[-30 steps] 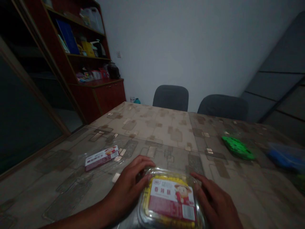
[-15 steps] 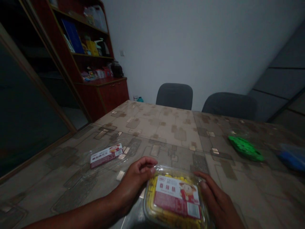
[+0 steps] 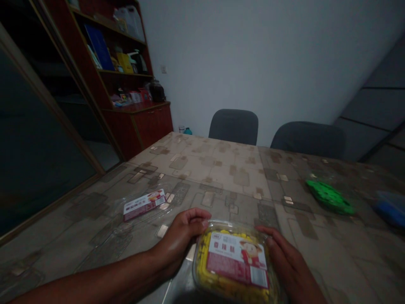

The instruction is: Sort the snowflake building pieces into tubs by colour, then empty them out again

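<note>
A clear plastic food box (image 3: 234, 261) with yellow pieces inside and a white and maroon label on its lid is at the near edge of the table. My left hand (image 3: 186, 232) has its thumb and curled fingers at the box's far left corner. On the opposite side, my right hand (image 3: 284, 257) grips the right edge, its thumb by the lid and its other fingers partly hidden. Farther left lies a clear plastic lid (image 3: 145, 205) with a similar label, apart from both hands.
On the right of the patterned table (image 3: 221, 164) are a green item (image 3: 329, 197) in clear plastic and a blue container (image 3: 390, 209). Two grey chairs stand behind the table. A red-brown cabinet (image 3: 139, 126) with loaded shelves is at the back left.
The view has shifted slightly, so the table and everything on it appear a little farther right. Both hands stay at the same sides of the box.
</note>
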`<action>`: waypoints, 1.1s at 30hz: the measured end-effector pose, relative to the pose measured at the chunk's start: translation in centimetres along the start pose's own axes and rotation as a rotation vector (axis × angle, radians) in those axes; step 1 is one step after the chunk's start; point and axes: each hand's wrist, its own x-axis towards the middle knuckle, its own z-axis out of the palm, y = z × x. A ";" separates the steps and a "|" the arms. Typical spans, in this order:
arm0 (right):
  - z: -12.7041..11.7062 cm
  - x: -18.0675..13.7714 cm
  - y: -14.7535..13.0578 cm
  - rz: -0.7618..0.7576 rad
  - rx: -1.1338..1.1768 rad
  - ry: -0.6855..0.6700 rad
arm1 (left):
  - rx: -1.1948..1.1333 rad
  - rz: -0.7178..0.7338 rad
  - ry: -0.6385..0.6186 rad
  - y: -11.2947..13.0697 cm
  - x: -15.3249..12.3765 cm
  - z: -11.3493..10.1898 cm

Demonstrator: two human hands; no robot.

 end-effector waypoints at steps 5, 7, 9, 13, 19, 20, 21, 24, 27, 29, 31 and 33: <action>0.2 -0.1 -0.5 0.046 0.108 0.018 | 0.030 0.003 -0.047 -0.4 0.4 -0.4; 0.0 0.1 -0.6 0.101 0.184 -0.007 | 0.128 0.104 -0.095 -0.4 0.2 -0.6; -0.2 0.3 -0.5 0.110 0.230 -0.057 | 0.295 0.239 -0.139 0.1 -0.1 -0.6; -0.2 0.4 -0.5 0.057 0.209 -0.055 | 0.589 0.412 -0.248 1.3 -0.6 -0.2; 0.1 0.5 0.3 0.052 0.272 -0.102 | 0.370 0.169 -0.198 0.5 -0.2 0.7; 0.0 0.5 0.5 0.038 0.266 -0.131 | 0.340 0.148 -0.185 0.2 -0.2 0.7; 0.0 0.6 0.6 0.027 0.259 -0.149 | 0.319 0.135 -0.179 0.0 -0.1 0.7; -0.1 0.6 0.5 0.020 0.257 -0.128 | 0.344 0.162 -0.187 0.1 -0.3 0.4; 0.1 0.5 0.1 0.014 0.267 -0.116 | 0.638 0.399 -0.203 1.0 -0.9 -0.3; 0.3 0.4 -0.1 0.010 0.273 -0.099 | 0.913 0.635 -0.240 1.4 -1.3 -0.7; 0.5 0.5 -0.2 0.001 0.261 -0.078 | 1.096 0.791 -0.347 1.3 -1.4 -0.7; 0.5 0.5 -0.3 -0.023 0.223 -0.084 | 1.196 0.835 -0.507 0.4 -1.3 -0.5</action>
